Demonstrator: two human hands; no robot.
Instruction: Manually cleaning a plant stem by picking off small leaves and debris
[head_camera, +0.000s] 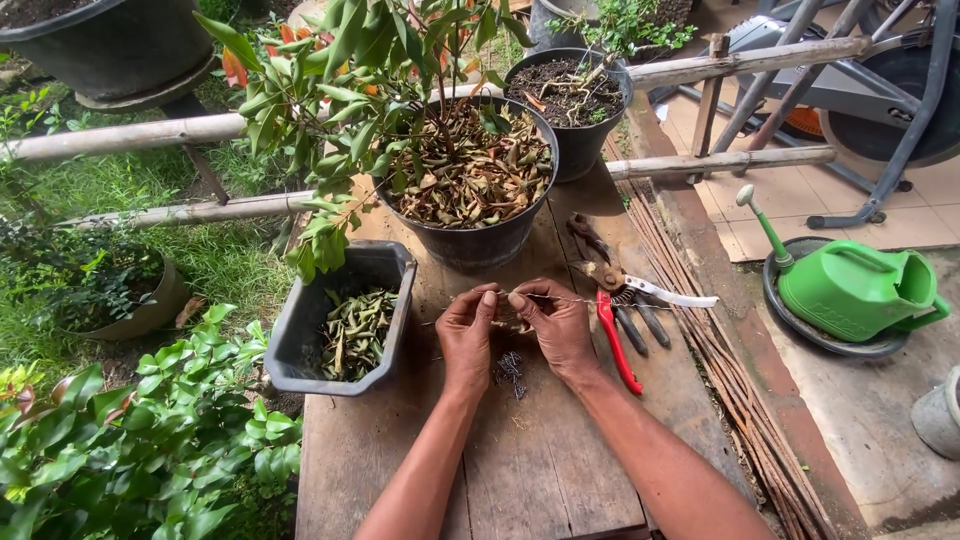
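I see a long wooden table made of rough planks. On it stands a big round black pot full of dry brown leaves, with a leafy plant. A green plastic watering can sits off to the right. A grey box-shaped tub holds green pods. Red-handled clippers lie just beside my right hand. My left hand is close to it, and both pinch a thin wire tight between the fingertips, above a small dark heap of wire bits.
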